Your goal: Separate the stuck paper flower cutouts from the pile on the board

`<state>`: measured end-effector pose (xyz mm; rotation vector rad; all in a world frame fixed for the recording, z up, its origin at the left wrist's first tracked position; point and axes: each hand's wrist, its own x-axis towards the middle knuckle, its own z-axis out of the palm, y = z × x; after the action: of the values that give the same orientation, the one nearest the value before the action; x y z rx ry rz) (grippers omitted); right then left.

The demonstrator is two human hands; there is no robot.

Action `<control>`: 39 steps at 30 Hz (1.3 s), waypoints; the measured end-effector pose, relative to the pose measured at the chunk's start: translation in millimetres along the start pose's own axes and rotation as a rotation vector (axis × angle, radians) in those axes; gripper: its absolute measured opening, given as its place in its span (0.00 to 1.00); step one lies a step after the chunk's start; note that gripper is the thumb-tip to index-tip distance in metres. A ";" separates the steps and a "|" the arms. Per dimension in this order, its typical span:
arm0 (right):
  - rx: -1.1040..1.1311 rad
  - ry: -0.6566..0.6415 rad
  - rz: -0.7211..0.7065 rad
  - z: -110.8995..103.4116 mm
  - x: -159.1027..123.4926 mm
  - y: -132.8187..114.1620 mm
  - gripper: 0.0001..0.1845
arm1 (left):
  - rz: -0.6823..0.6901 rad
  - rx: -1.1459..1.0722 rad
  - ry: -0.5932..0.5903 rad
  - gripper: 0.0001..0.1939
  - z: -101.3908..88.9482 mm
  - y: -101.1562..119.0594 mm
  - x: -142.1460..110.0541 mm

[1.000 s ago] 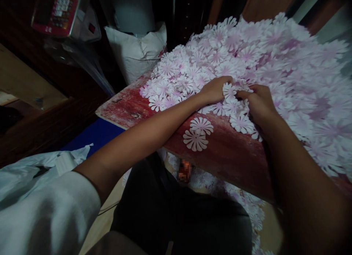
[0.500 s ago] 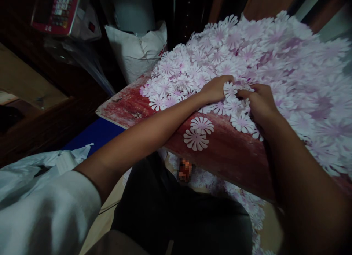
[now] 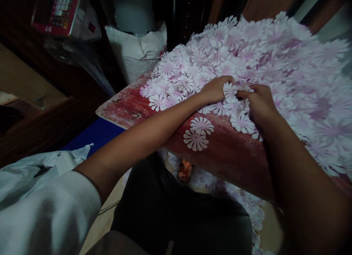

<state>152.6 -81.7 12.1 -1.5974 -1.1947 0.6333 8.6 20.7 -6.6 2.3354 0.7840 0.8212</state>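
Note:
A large heap of white flower cutouts (image 3: 247, 57) with pale purple centres covers much of a red worn wooden board (image 3: 220, 145). My left hand (image 3: 218, 88) reaches into the heap's near edge with its fingers bent, their tips partly hidden by petals. One small flower cutout (image 3: 230, 90) stands up between my two hands, against the left fingers. Opposite it, my right hand (image 3: 261, 101) is curled, thumb and forefinger pinched on petals. Two loose flower cutouts (image 3: 195, 139) lie overlapping on the board, nearer to me.
More flower cutouts lie on the floor below the board. A white sack (image 3: 137, 51) stands beyond its left corner, and a red scale with a keypad (image 3: 62, 9) is at upper left. Plastic bags (image 3: 35, 167) lie at left. My legs (image 3: 178, 218) are under the board's edge.
Hardly anything differs. Both hands stay at the same spot, and the small flower cutout between them has shifted very slightly to the left.

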 end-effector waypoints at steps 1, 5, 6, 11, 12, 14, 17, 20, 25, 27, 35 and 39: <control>0.001 -0.001 -0.001 0.1 -0.2 -0.2 0.08 | -0.001 -0.005 0.001 0.12 0.2 -0.2 0.3; 0.011 0.005 0.002 0.7 -1.0 -0.8 0.09 | -0.017 -0.029 0.009 0.10 0.3 -0.5 0.9; 0.020 0.005 0.003 0.8 -1.0 -0.6 0.09 | -0.017 -0.035 0.012 0.10 0.2 -0.7 1.0; 0.033 0.002 0.004 1.1 -0.6 -0.2 0.09 | -0.001 -0.042 0.015 0.10 0.5 -2.3 1.3; 0.020 0.006 0.010 1.1 -0.7 -0.6 0.08 | 0.000 -0.044 0.016 0.10 0.6 -2.5 1.2; 0.002 0.007 0.020 1.0 -1.5 -1.6 0.07 | 0.001 -0.051 0.016 0.10 0.6 -2.5 0.5; 0.011 -0.010 0.018 0.5 -3.0 -2.8 0.07 | -0.007 -0.062 0.014 0.10 -0.2 -0.8 -0.9; 0.010 -0.015 0.008 -0.1 -3.9 -3.5 0.07 | -0.013 -0.060 0.010 0.10 -1.4 1.9 -2.3; -0.012 -0.014 0.004 0.2 -4.5 -4.8 0.08 | -0.030 -0.009 -0.007 0.12 -2.3 4.8 -3.1; -0.014 -0.011 0.001 0.6 -4.4 -4.5 0.09 | -0.027 0.000 -0.009 0.13 -2.4 5.1 -3.3; 0.015 -0.025 -0.012 -0.7 -2.3 -0.3 0.10 | -0.015 -0.014 -0.003 0.14 -2.5 5.0 -4.4; 0.001 -0.013 -0.011 -1.1 -1.6 0.1 0.10 | -0.028 -0.014 0.000 0.13 -2.4 5.0 -4.3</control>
<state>153.0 -83.7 12.2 -1.5873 -1.2116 0.6379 5.9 15.1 -3.3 2.3070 0.8072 0.8117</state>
